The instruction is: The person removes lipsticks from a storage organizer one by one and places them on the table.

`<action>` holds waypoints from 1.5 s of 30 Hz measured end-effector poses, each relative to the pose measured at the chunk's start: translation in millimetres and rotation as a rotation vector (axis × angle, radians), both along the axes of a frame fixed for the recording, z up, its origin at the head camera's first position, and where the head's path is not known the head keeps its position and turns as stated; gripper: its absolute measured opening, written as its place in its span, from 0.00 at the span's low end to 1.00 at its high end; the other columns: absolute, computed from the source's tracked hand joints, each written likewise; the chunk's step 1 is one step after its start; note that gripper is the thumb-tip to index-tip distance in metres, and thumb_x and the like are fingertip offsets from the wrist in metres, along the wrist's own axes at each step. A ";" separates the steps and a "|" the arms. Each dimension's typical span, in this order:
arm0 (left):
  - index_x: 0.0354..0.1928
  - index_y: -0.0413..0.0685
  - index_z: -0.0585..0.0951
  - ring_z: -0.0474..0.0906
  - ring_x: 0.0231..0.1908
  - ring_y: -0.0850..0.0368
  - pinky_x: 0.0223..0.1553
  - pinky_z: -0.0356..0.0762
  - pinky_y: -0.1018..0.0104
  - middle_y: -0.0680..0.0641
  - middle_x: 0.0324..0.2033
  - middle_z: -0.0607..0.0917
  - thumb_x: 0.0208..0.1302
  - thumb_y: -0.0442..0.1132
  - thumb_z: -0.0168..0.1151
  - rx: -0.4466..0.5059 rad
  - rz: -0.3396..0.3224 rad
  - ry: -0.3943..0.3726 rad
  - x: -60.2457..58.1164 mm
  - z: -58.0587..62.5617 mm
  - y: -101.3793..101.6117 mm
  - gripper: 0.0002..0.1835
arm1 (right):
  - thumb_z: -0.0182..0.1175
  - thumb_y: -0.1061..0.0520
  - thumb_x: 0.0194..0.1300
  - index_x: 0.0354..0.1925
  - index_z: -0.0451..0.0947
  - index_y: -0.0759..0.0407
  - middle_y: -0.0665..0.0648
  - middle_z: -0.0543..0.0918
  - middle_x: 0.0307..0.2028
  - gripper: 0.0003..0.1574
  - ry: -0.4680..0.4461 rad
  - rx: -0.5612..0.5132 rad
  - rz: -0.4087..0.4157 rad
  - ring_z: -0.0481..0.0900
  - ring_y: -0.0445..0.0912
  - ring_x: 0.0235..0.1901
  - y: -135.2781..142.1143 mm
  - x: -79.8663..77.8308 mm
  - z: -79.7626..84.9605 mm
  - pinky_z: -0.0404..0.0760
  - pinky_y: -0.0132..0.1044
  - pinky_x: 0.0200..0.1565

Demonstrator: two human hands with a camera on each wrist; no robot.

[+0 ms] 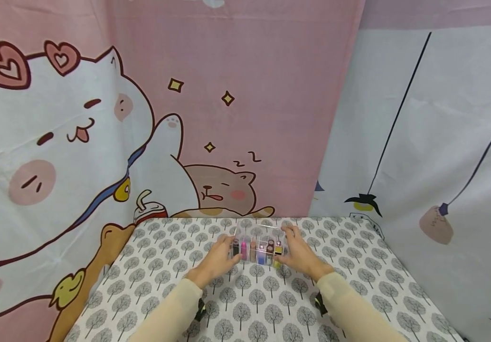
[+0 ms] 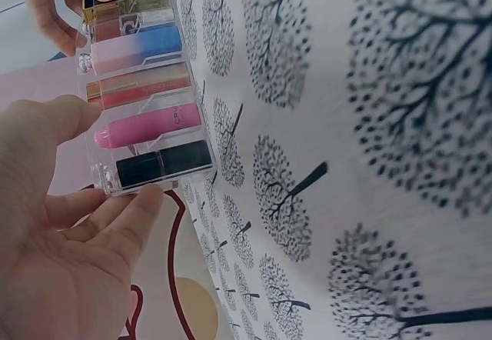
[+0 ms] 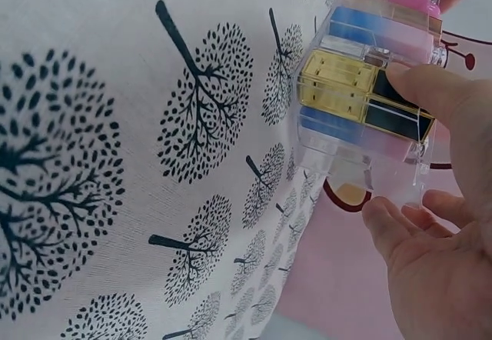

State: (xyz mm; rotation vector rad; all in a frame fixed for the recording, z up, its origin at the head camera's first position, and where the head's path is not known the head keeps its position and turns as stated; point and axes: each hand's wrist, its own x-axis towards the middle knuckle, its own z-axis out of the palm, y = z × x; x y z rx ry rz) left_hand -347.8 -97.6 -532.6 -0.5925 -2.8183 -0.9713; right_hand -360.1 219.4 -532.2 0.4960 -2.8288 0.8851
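Observation:
A clear plastic lipstick organizer (image 3: 317, 152) stands at the middle of the table, between the two hands. Its row holds a black tube (image 2: 163, 164), a bright pink tube (image 2: 146, 125), a red one (image 2: 142, 88) with a gold end, and a pink-and-blue one (image 2: 137, 48). The left hand (image 1: 217, 256) grips the organizer's left end, thumb in front and fingers along the side. At the opposite end, the right hand (image 1: 300, 251) holds it with fingers round the side. Its thumb rests on a gold-and-black lipstick (image 3: 338, 85).
The table is covered by a white cloth (image 1: 241, 311) printed with grey trees. Behind it hangs a pink cartoon backdrop (image 1: 271, 109), and a pale curtain (image 1: 463, 142) borders the right side.

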 end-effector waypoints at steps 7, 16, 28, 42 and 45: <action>0.81 0.30 0.75 0.90 0.64 0.34 0.67 0.95 0.43 0.26 0.75 0.82 0.80 0.43 0.76 -0.005 -0.014 0.034 12.4 2.7 -4.9 0.37 | 0.88 0.51 0.66 0.90 0.57 0.68 0.74 0.65 0.83 0.71 0.027 0.033 0.028 0.86 0.66 0.69 1.2 8.0 5.1 0.86 0.64 0.79; 0.72 0.28 0.80 0.95 0.56 0.37 0.58 0.99 0.54 0.28 0.64 0.89 0.77 0.34 0.78 0.053 -0.071 0.036 28.9 2.3 -11.0 0.29 | 0.90 0.51 0.62 0.87 0.61 0.68 0.70 0.70 0.78 0.69 0.025 0.039 0.078 0.86 0.52 0.48 3.8 18.0 6.6 0.95 0.54 0.63; 0.64 0.29 0.86 0.98 0.51 0.42 0.54 0.99 0.63 0.30 0.56 0.94 0.72 0.28 0.79 0.093 -0.077 0.063 43.1 2.0 -15.5 0.22 | 0.90 0.55 0.61 0.91 0.60 0.59 0.64 0.69 0.78 0.72 -0.017 0.018 0.129 0.85 0.60 0.67 6.1 26.4 8.5 0.96 0.47 0.60; 0.64 0.33 0.88 0.98 0.47 0.47 0.50 0.97 0.72 0.35 0.51 0.96 0.72 0.29 0.81 0.128 -0.094 0.069 55.5 -0.3 -19.7 0.22 | 0.92 0.49 0.60 0.90 0.62 0.60 0.63 0.71 0.79 0.73 -0.016 0.064 0.133 0.86 0.60 0.67 6.6 38.0 10.7 0.95 0.54 0.65; 0.64 0.35 0.88 0.98 0.46 0.48 0.49 0.96 0.73 0.35 0.51 0.97 0.71 0.30 0.81 0.121 -0.095 0.057 59.4 2.0 -20.3 0.22 | 0.92 0.48 0.60 0.90 0.62 0.60 0.64 0.71 0.80 0.73 -0.013 0.079 0.145 0.86 0.59 0.68 6.4 39.2 11.1 0.94 0.56 0.68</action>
